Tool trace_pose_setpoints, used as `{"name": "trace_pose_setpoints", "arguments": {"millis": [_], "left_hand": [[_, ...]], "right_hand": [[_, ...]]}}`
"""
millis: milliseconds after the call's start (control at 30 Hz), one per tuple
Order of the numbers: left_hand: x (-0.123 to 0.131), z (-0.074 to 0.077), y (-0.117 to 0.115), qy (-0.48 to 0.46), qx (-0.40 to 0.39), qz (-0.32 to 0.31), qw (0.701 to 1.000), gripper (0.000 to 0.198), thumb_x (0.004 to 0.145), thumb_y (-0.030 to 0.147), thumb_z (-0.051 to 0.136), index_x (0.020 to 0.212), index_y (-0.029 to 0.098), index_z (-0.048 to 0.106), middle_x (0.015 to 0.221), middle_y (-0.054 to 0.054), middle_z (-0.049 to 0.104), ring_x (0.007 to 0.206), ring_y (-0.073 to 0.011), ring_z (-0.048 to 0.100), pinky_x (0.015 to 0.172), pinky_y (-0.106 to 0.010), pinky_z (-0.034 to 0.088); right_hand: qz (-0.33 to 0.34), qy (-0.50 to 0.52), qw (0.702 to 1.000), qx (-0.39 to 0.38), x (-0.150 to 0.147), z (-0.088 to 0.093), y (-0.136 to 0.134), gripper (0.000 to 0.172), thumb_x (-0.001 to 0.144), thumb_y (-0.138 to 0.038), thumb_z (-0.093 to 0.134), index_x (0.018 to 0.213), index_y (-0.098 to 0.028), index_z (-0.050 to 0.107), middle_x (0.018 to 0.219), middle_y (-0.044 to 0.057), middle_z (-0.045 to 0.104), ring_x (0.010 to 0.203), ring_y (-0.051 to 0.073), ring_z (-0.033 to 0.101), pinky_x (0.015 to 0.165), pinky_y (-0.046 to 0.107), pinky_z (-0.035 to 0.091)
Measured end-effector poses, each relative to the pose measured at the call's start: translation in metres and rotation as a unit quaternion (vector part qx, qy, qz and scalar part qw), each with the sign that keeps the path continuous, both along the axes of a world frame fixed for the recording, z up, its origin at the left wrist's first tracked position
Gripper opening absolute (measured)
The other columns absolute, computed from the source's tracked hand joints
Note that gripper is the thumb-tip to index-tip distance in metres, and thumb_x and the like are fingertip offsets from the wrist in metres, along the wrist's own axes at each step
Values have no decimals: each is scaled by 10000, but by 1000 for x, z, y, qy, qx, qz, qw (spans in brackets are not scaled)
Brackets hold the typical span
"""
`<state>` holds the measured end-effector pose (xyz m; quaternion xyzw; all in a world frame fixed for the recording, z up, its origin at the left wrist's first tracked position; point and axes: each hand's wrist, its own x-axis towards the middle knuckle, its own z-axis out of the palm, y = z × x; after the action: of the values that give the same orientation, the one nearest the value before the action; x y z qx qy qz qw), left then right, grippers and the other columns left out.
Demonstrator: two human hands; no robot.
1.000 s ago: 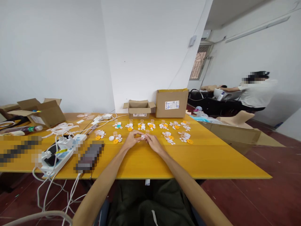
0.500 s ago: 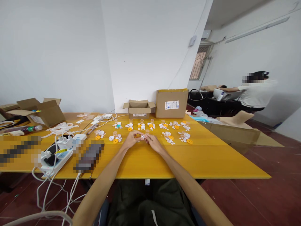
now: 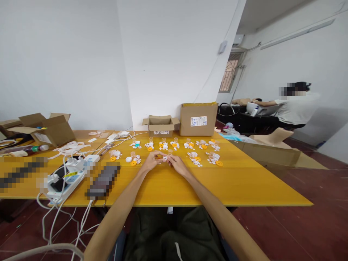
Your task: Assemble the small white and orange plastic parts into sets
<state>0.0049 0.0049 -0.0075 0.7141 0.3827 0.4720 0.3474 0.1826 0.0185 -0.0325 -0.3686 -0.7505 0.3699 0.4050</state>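
Both hands meet over the middle of the yellow table [image 3: 174,188]. My left hand [image 3: 152,160] is closed, its thumb and forefinger pinching a small white disc with dark holes [image 3: 165,158]. My right hand [image 3: 175,162] has its fingertips closed on the disc's right edge. Around them lie groups of small parts: clear cups, white perforated discs and coloured rings. An orange ring [image 3: 219,164] lies to the right, another orange ring [image 3: 133,163] to the left, and a teal ring [image 3: 137,145] farther back. Parts directly behind my hands are partly hidden.
An open small carton [image 3: 161,128] and a larger closed carton [image 3: 198,127] stand at the back. On the left are a power strip [image 3: 73,177] with white cables, a blurred-out dark phone-like object [image 3: 103,181] and another open carton [image 3: 54,130]. Far right, a person [image 3: 296,108] sits.
My hands stay in nearly the same place, still on the white disc, with only slight finger movement. The person on the right has shifted slightly.
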Motion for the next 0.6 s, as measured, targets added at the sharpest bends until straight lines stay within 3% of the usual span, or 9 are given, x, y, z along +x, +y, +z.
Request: {"name": "trace_pose_setpoints", "arguments": {"millis": [367, 600], "left_hand": [[1, 7, -4, 15, -42, 2, 999, 249, 705, 372, 747, 894, 212, 776, 878, -33, 770, 752, -174, 636, 663, -272, 484], [1, 5, -1, 11, -38, 6, 999, 210, 690, 324, 757, 864, 209, 779, 898, -33, 773, 797, -179, 654, 702, -272, 495]], "right_hand": [[-53, -27, 997, 48, 0, -3, -1, 438, 932, -515, 386, 651, -220, 547, 615, -1, 586, 618, 167, 534, 655, 285, 417], [-39, -24, 998, 41, 1, -2, -1, 443, 934, -520, 398, 654, -213, 552, 607, -8, 576, 612, 159, 535, 653, 278, 420]]}}
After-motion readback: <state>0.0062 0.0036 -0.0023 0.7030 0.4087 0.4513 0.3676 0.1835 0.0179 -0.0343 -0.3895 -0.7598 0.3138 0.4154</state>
